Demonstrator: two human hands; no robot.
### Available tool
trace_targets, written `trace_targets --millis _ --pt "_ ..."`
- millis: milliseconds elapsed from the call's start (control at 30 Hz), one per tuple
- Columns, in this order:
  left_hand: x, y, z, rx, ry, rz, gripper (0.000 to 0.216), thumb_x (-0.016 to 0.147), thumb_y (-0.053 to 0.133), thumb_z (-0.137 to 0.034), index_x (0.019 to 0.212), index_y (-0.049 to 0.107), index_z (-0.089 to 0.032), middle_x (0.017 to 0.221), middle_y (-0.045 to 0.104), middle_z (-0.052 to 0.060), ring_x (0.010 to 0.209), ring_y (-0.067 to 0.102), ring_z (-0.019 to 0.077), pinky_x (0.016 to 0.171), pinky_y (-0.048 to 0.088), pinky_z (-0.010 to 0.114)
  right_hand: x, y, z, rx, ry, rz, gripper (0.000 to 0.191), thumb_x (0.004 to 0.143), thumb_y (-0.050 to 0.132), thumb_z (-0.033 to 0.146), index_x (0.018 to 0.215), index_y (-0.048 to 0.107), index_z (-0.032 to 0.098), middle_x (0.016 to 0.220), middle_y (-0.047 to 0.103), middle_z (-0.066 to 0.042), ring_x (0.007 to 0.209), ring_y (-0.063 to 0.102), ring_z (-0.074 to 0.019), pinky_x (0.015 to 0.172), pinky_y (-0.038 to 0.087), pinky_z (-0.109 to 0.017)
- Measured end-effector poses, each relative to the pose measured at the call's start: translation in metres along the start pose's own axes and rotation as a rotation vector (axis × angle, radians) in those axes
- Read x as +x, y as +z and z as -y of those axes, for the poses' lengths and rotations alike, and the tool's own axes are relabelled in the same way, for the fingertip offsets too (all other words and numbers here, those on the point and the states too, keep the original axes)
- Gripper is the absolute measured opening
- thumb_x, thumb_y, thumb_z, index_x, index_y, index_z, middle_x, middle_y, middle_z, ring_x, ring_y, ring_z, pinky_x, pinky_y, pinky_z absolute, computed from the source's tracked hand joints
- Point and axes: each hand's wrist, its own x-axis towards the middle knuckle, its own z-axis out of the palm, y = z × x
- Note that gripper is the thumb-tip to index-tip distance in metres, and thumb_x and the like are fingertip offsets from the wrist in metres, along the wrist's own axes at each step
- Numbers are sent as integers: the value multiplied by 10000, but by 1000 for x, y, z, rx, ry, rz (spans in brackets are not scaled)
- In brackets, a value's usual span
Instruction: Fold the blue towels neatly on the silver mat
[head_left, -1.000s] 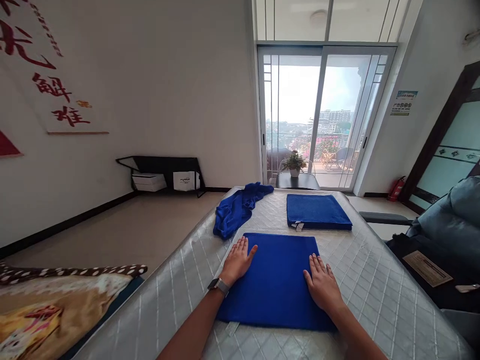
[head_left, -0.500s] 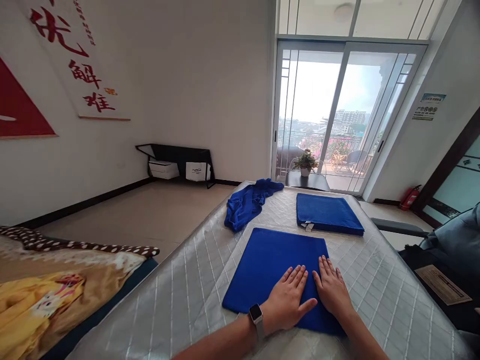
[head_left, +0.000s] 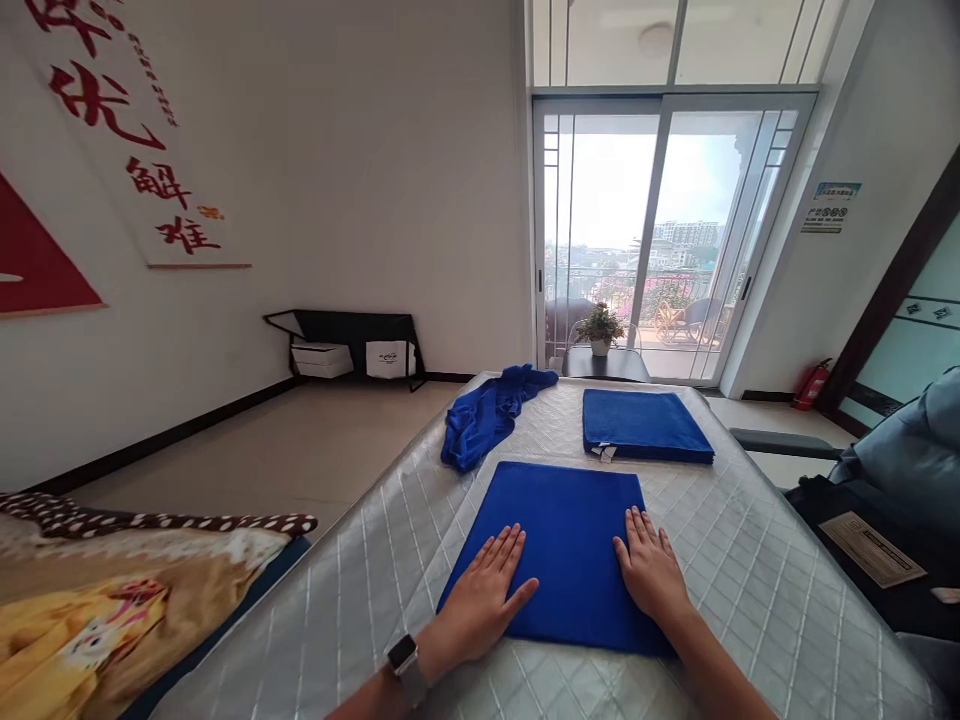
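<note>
A folded blue cloth [head_left: 566,550] lies flat as a near-square on the silvery quilted cover [head_left: 382,590]. My left hand [head_left: 480,595] rests palm down on the cloth's left side, fingers stretched and thumb out to the right; a watch sits on that wrist. On the right edge of the cloth lies my right hand [head_left: 651,570], also flat with its fingers extended. Beyond, to the right, is a neat stack of folded blue cloths [head_left: 646,425] with white tags at its near corner. A crumpled blue cloth [head_left: 487,415] lies at the far left.
A potted plant [head_left: 600,328] stands on a dark chair or small table [head_left: 606,365] past the far edge. At left is bedding with a yellow cloth [head_left: 82,635]. On the right are a dark seat [head_left: 840,545] and a fire extinguisher [head_left: 811,385].
My left hand has slid left across the cloth, away from my right hand. My right hand stays on the right edge. The view has shifted slightly.
</note>
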Motion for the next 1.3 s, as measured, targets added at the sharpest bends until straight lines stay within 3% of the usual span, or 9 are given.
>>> trace_targets --millis 100,233,433,633,900,1033,1300 --pt "-31 3 23 40 -67 -13 743 1023 254 -646 1607 135 -203 1694 119 62 1561 161 257 1274 173 460 1 1 1 -5 6 -6 670 1027 191 432 1606 202 96 1683 159 -80 1561 111 -226 1253 89 -457" --pt "-51 10 31 67 -73 -3 732 1023 272 -636 1603 83 -231 1693 100 41 1561 156 264 1271 183 461 -1 1 2 -27 6 -34 664 1029 208 429 1600 225 92 1676 190 -90 1559 124 -234 1253 88 -468" --pt "-51 14 27 80 -79 -83 732 1021 279 -633 1600 119 -214 1686 148 62 1551 205 277 1254 233 470 -9 -15 8 -98 8 -104 626 1027 213 360 1596 251 102 1673 196 -70 1556 137 -247 1256 84 -486" --pt "-50 18 28 74 -82 -99 761 1008 284 -653 1596 183 -180 1678 192 82 1543 233 290 1245 257 489 -34 -39 17 -71 -36 -27 616 1016 233 344 1573 328 99 1660 234 -88 1552 155 -234 1255 134 -468" --pt "-49 29 33 86 -58 -194 742 1003 320 -641 1597 247 -202 1665 269 70 1520 304 284 1227 302 461 -89 -10 18 12 -22 18 720 1022 186 560 1596 249 129 1669 157 -62 1554 130 -228 1259 148 -463" --pt "-48 32 35 96 -45 -215 735 1001 337 -630 1593 258 -201 1662 280 69 1518 309 287 1227 302 464 -95 -1 19 47 21 11 730 1022 182 558 1604 198 119 1679 120 -55 1559 89 -218 1267 115 -456" --pt "-51 19 28 105 -90 -152 736 997 319 -634 1590 259 -201 1658 260 75 1517 303 296 1225 308 479 -101 -8 20 83 43 39 702 1019 206 520 1601 218 127 1674 147 -51 1557 100 -229 1269 107 -466"
